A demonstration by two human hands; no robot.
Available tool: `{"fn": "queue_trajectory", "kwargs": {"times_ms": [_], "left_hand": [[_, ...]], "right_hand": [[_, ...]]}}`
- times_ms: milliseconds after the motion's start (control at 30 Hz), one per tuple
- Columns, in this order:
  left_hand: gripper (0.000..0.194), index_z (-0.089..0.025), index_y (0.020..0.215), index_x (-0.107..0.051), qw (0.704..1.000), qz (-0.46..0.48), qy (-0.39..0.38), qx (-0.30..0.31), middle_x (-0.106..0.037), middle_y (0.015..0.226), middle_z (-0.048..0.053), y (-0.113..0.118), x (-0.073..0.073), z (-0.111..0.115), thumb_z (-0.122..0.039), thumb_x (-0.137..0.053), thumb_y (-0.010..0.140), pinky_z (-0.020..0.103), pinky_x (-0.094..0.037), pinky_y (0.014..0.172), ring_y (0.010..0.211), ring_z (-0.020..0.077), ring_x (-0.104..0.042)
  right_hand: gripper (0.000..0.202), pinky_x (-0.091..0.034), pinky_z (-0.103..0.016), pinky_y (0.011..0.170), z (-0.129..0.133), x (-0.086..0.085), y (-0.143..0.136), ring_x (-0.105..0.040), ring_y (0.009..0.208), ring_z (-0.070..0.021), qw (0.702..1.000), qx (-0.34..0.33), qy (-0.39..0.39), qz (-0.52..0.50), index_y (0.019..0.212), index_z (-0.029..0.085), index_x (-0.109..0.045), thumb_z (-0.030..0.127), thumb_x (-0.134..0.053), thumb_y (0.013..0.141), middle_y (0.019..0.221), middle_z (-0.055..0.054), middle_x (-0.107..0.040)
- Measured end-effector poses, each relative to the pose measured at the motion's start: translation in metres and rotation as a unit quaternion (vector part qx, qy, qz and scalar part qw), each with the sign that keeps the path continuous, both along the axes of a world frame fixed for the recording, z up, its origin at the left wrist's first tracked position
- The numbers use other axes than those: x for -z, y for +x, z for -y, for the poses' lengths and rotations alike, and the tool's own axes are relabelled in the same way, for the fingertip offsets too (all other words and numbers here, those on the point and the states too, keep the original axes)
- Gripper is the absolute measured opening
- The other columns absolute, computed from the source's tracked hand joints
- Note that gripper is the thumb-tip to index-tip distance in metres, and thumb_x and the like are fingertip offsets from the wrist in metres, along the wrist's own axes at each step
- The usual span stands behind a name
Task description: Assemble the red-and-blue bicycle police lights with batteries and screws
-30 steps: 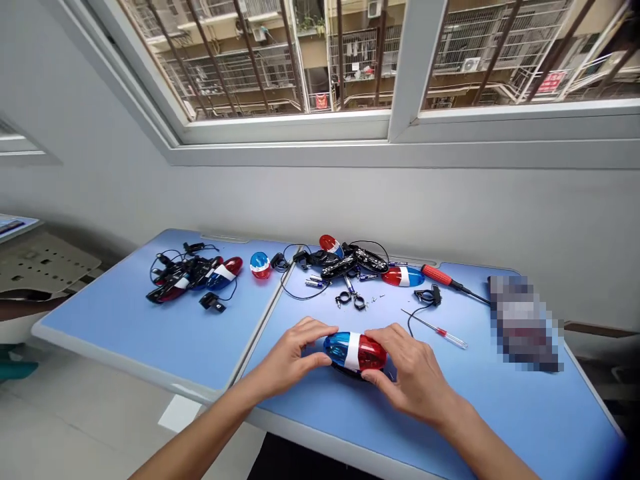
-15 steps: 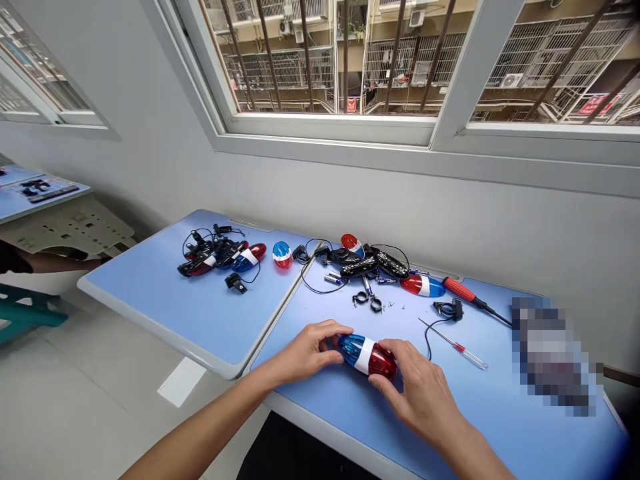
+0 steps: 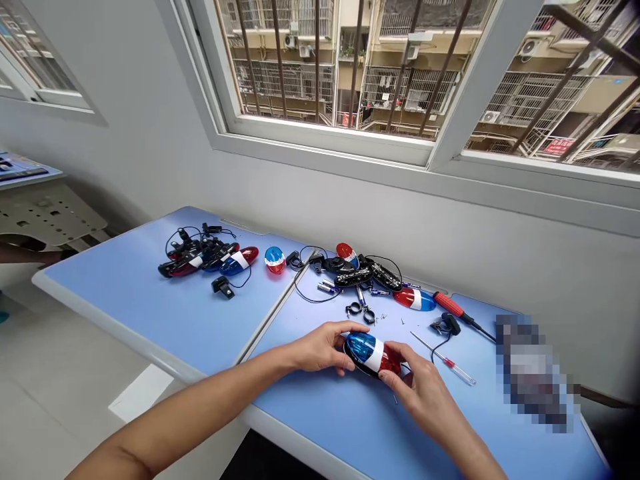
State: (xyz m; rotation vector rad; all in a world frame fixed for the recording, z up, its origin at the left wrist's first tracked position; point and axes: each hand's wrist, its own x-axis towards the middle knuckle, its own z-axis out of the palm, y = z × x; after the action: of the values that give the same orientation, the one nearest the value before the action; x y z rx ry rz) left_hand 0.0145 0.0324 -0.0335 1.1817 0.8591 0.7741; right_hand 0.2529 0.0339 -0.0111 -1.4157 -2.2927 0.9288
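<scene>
Two-tone light [image 3: 370, 351], red end [image 3: 389, 360] partly behind right hand [image 3: 425, 390]

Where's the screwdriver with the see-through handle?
In the head view, the screwdriver lies on the blue table, right of the middle, between the right hand and the small black part with a cord.

The oval light [image 3: 374, 357] has a glossy, translucent cover [image 3: 361, 347], blue beside the left fingers [image 3: 354, 327] and red beside the right fingers [image 3: 400, 349], which partly hide that end. A white band crosses its middle, between both sets of fingers. The black base [image 3: 363, 368] shows beneath, near the left thumb [image 3: 343, 360]. It sits slightly aslant.
</scene>
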Motion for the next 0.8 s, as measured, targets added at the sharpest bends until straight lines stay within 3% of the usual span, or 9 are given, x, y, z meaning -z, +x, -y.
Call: {"fn": "queue_trajectory", "kwargs": {"times_ms": [167, 267, 400, 533, 733, 800], "left_hand": [[0.069, -0.02, 0.131, -0.059, 0.987, -0.08, 0.128, -0.052, -0.063, 0.106, 0.006, -0.002, 0.015, -0.001, -0.025, -0.081, 0.065, 0.027, -0.053, 0.059, 0.064, 0.0117, -0.057], [0.064, -0.019, 0.123, -0.064, 0.972, -0.122, 0.188, -0.075, -0.066, 0.101, 0.005, -0.004, 0.017, 0.0, -0.028, -0.084, 0.063, 0.027, -0.052, 0.067, 0.071, 0.0146, -0.058], [0.071, -0.018, 0.133, -0.055, 0.983, -0.087, 0.142, -0.074, -0.065, 0.1, 0.006, -0.004, 0.017, 0.001, -0.028, -0.08, 0.067, 0.026, -0.052, 0.059, 0.066, 0.0138, -0.058], [0.075, -0.019, 0.135, -0.051, 0.993, -0.035, 0.093, -0.07, -0.064, 0.101, 0.006, -0.003, 0.019, 0.0, -0.023, -0.08, 0.066, 0.026, -0.052, 0.061, 0.07, 0.0142, -0.059], [0.073, -0.015, 0.133, -0.054, 0.994, -0.033, 0.066, -0.078, -0.066, 0.104, 0.009, -0.003, 0.029, -0.003, -0.026, -0.08, 0.066, 0.028, -0.053, 0.061, 0.072, 0.0165, -0.062], [0.074, -0.015, 0.134, -0.055, 0.993, -0.041, 0.079, -0.079, -0.067, 0.111, 0.011, -0.003, 0.028, -0.002, -0.027, -0.081, 0.066, 0.031, -0.055, 0.068, 0.082, 0.0206, -0.065]], "right_hand": [[0.04, -0.055, -0.039, 0.075, -0.004, 0.002, 0.003, -0.066, 0.089, -0.0239, 0.997, -0.003, 0.074, 0.005, 0.123, 0.022, -0.058, 0.043, -0.052, 0.089, 0.115, -0.011, -0.069], [0.039, -0.055, -0.04, 0.082, -0.007, 0.004, 0.003, -0.065, 0.098, -0.0248, 0.995, -0.019, 0.096, -0.001, 0.123, 0.023, -0.06, 0.042, -0.052, 0.09, 0.115, -0.01, -0.068], [0.046, -0.056, -0.039, 0.079, -0.008, 0.009, 0.002, -0.066, 0.096, -0.0239, 0.996, 0.007, 0.094, -0.011, 0.133, 0.023, -0.054, 0.045, -0.048, 0.093, 0.117, -0.01, -0.068], [0.044, -0.056, -0.035, 0.071, -0.007, 0.009, 0.0, -0.066, 0.093, -0.0224, 0.997, 0.016, 0.072, -0.018, 0.133, 0.025, -0.055, 0.045, -0.043, 0.095, 0.116, -0.008, -0.068], [0.039, -0.054, -0.039, 0.083, -0.007, 0.009, -0.001, -0.064, 0.099, -0.0229, 0.993, -0.035, 0.109, -0.018, 0.13, 0.026, -0.056, 0.038, -0.048, 0.094, 0.113, -0.008, -0.067], [0.039, -0.054, -0.04, 0.084, -0.007, 0.009, -0.001, -0.063, 0.101, -0.0232, 0.993, -0.04, 0.105, -0.021, 0.131, 0.026, -0.056, 0.036, -0.049, 0.094, 0.115, -0.008, -0.067]]}}
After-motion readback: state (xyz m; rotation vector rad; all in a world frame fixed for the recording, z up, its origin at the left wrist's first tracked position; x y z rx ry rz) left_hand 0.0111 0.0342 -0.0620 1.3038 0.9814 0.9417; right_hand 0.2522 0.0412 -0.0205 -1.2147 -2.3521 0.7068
